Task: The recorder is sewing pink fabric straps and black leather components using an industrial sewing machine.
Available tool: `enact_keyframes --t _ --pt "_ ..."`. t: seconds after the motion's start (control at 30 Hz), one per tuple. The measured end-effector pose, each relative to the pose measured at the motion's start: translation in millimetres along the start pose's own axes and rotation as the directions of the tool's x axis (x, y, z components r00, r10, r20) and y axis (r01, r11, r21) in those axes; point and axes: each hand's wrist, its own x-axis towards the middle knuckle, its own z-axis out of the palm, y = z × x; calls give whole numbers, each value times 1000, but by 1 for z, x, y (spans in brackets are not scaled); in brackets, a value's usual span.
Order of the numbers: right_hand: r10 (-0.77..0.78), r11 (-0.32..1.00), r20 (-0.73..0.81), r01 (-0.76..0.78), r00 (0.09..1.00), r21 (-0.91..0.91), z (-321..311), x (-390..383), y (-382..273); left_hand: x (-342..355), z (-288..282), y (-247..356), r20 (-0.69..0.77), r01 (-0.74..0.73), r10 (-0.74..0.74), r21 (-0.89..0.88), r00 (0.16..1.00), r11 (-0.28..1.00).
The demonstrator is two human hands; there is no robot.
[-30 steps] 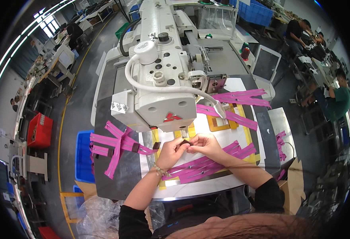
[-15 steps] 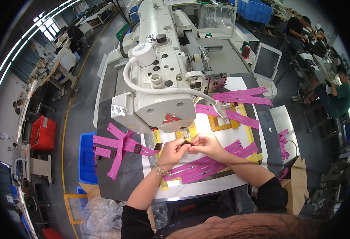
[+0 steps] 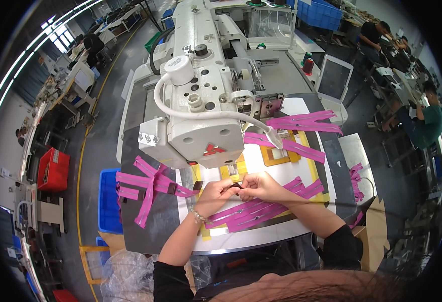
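Note:
My left hand (image 3: 216,196) and my right hand (image 3: 262,186) meet in front of the sewing machine head (image 3: 206,143). Both are closed, fingertips pinching a small dark brown piece (image 3: 237,185) between them, mostly covered by the fingers. Magenta zippers (image 3: 248,215) with metal teeth and pulls lie on the white work surface below my hands and partly under my right forearm. Left of the machine, more magenta zippers (image 3: 145,186) lie crossed, several with dark brown tabs (image 3: 198,185). Further magenta zippers (image 3: 304,122) are spread at the right of the machine head.
A yellow frame (image 3: 275,156) sits on the white sheet right of the needle area. A blue bin (image 3: 109,201) stands at the left table edge, a cardboard box (image 3: 374,236) at the right. A screen (image 3: 334,79) rises at the back right. Clear plastic bags (image 3: 130,267) lie at lower left.
My hands stay almost in place. The dark piece between my fingertips has turned, and less of it shows now.

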Motion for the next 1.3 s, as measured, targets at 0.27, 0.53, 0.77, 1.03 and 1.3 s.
enact_keyframes --t 0.27,0.53,0.77,1.03,1.3 --pt "45 998 66 -48 997 47 -3 -1 -7 -2 -8 -12 108 -83 88 -55 990 995" --pt "64 997 70 -68 995 46 -2 -2 -5 1 -8 -9 127 -139 147 -69 981 988" --pt "33 998 53 -36 998 59 -1 -2 -2 1 -7 -6 99 -176 178 -30 979 984" --pt "42 998 -4 -42 999 57 5 -1 -1 1 -5 -7 56 -186 184 32 981 982" --pt "15 997 41 -12 999 -73 7 -2 -13 -2 -12 1 92 -281 270 132 958 951"
